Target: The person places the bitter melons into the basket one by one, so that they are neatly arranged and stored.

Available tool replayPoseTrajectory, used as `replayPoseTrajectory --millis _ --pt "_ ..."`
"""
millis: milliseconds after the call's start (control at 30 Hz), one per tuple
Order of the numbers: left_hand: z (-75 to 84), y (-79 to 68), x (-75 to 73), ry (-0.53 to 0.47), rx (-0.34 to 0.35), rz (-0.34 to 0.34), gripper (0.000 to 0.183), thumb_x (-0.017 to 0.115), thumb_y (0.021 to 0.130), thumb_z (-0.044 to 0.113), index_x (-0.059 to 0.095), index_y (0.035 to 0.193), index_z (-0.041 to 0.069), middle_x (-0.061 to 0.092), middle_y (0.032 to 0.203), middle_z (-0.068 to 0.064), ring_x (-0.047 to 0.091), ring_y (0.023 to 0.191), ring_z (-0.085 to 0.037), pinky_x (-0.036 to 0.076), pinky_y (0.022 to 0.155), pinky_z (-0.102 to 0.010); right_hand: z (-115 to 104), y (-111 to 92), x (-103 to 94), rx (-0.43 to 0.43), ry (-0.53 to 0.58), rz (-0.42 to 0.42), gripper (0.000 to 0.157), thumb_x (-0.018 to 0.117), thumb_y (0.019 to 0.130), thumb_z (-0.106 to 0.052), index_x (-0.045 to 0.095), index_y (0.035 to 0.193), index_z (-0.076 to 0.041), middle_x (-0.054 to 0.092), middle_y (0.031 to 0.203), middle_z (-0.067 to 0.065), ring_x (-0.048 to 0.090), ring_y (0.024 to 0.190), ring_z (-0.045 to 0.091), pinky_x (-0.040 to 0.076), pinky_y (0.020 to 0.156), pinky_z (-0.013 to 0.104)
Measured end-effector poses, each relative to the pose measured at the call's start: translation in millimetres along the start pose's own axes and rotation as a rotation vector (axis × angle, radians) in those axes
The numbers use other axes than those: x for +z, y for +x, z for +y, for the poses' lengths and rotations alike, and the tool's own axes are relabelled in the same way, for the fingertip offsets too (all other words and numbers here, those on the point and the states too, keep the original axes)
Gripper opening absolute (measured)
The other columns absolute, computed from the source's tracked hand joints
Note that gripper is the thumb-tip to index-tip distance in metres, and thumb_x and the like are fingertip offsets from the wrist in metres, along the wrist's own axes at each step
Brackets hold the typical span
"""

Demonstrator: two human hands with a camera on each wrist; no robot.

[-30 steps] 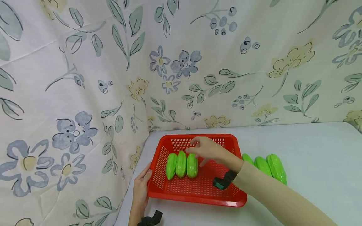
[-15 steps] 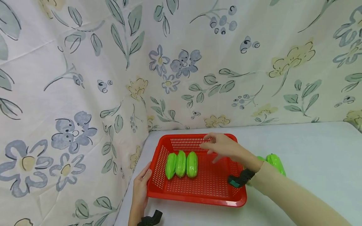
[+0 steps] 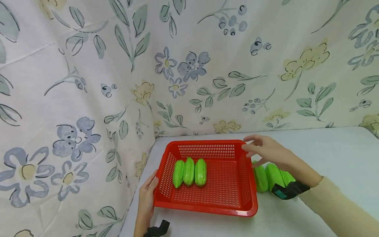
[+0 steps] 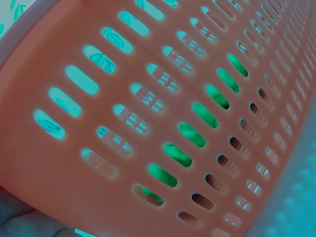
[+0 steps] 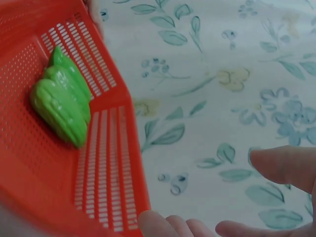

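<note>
Currently, left hand (image 3: pixel 146 195) grips red basket (image 3: pixel 204 208); right hand (image 3: pixel 268 150), loosely spread, hovers nearby

Free right half in the basket (image 3: pixel 204 209), green vegetables (image 3: pixel 189 171) left

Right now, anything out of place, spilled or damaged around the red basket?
Nothing looks spilled or damaged. Three green pieces lie in a row inside the red basket; more green pieces rest on the white table to its right. Only oddity: the left wrist view's strong teal cast, unlike the head view.
</note>
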State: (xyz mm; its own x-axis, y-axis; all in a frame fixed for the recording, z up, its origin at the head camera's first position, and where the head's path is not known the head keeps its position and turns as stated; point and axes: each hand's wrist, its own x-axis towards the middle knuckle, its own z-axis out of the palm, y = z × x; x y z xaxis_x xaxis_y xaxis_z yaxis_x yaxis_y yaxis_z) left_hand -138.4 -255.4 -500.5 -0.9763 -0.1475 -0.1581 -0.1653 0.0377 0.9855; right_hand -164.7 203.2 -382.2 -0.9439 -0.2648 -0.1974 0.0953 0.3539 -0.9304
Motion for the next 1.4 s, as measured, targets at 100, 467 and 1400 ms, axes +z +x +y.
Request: replayPoseTrajectory --millis 100,467,1400 --pt "0.3 0.2 -0.3 0.021 0.007 0.006 0.054 0.055 0.108 0.035 0.047 0.158 0.016 0.048 0.161 -0.006 0.062 0.124 -0.013 0.06 0.092 -0.027 8.0 -9.9 -13.8 0.0 -0.014 0.019 0.067 0.062 0.104 -0.039 0.038 0.153 0.0 0.055 0.143 0.03 0.069 0.111 0.031 0.065 0.077 0.05" --pt "0.1 -1.4 0.6 0.079 0.02 0.022 0.053 0.056 0.107 0.04 0.05 0.156 0.021 0.051 0.159 -0.005 0.067 0.12 -0.022 0.062 0.09 -0.033 36.6 -39.5 -51.4 0.024 -0.046 0.069 0.067 0.056 0.107 -0.041 0.035 0.155 0.001 0.053 0.145 0.031 0.069 0.107 0.02 0.066 0.078 0.045" --pt "0.5 -0.9 1.0 0.081 0.014 0.018 0.052 0.054 0.108 0.038 0.049 0.157 0.02 0.048 0.161 -0.005 0.059 0.126 -0.006 0.059 0.093 -0.025 113.4 -61.1 -93.8 0.156 -0.215 0.147 0.073 0.048 0.11 -0.044 0.032 0.152 0.013 0.049 0.144 0.042 0.068 0.11 0.034 0.066 0.075 0.041"
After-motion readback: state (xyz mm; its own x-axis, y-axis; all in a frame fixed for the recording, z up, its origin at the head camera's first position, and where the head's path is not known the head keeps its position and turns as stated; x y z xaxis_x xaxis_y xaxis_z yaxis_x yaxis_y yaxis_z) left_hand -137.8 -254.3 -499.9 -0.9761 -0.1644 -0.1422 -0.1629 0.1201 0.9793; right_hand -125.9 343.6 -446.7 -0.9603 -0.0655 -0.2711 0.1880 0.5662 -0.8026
